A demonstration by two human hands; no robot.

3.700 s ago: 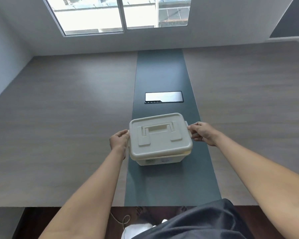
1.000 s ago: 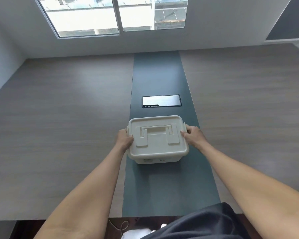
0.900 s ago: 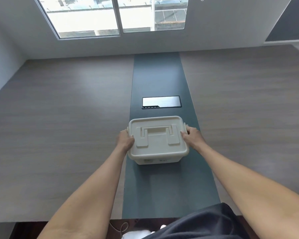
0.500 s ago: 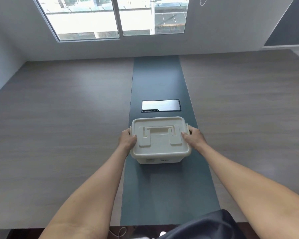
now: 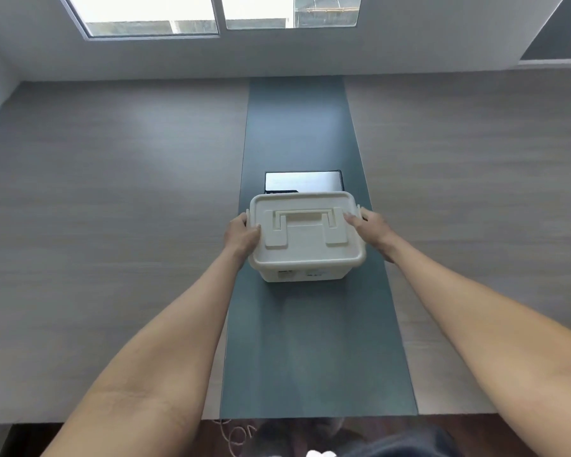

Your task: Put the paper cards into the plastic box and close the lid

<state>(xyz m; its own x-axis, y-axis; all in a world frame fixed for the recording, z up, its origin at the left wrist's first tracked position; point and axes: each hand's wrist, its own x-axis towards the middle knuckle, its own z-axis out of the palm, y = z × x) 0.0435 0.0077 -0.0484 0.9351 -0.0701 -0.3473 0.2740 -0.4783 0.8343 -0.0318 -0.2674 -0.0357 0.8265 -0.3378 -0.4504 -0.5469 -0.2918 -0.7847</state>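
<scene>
A cream plastic box (image 5: 305, 275) stands on the dark green centre strip of the table, with its lid (image 5: 305, 240) on top and the carry handle folded flat. My left hand (image 5: 241, 237) grips the lid's left edge, thumb on top. My right hand (image 5: 370, 225) holds the right edge, fingers resting on the lid near the side latch. No paper cards are in sight; the box's inside is hidden by the lid.
A glossy black rectangular panel (image 5: 302, 181) is set into the green strip (image 5: 310, 341) just behind the box. Grey wood tabletop (image 5: 112, 225) spreads to both sides. A wall with windows rises at the far end. The table's near edge is at the bottom.
The box has shifted a little farther away, now touching the black panel's near edge in view. Both hands stay on the lid's sides; my right fingers lie more on top.
</scene>
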